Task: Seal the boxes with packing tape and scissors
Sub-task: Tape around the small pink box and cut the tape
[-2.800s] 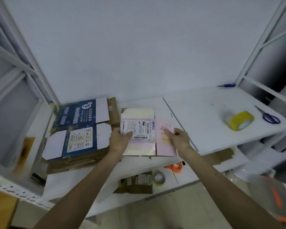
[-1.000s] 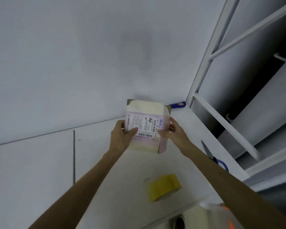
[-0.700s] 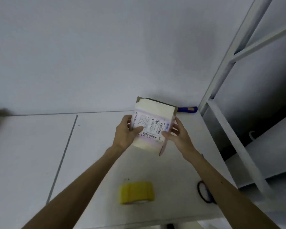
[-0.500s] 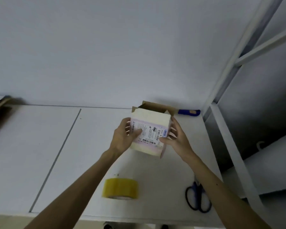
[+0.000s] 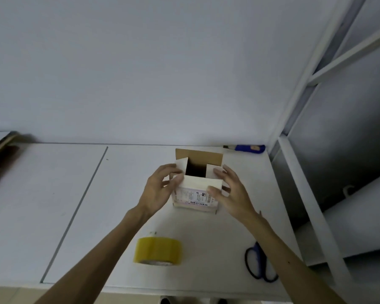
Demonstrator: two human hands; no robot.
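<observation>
Standing upright on the white table, the box sits toward the far right part of the surface, a little short of the wall. Its top is open: the brown back flap stands up, the two side flaps lean inward, and the dark inside shows between them. A printed shipping label with a barcode covers the front face.

The left hand grips the box's upper left corner, its fingers curled over the left side flap and its thumb against the pale front flap. The right hand lies against the upper right corner with fingers nearly straight, the fingertips touching the right side flap and the thumb resting on the front face by the label; it presses rather than clasps.

The tape roll, yellow, lies on the table nearer the person, well apart from the box and between the two forearms. The scissors lie near the table's front right, partly hidden by the right forearm.

A blue utility knife lies along the wall behind the box. Flattened cardboard shows at the far left edge. A white shelf frame rises just beside the table on the right.
</observation>
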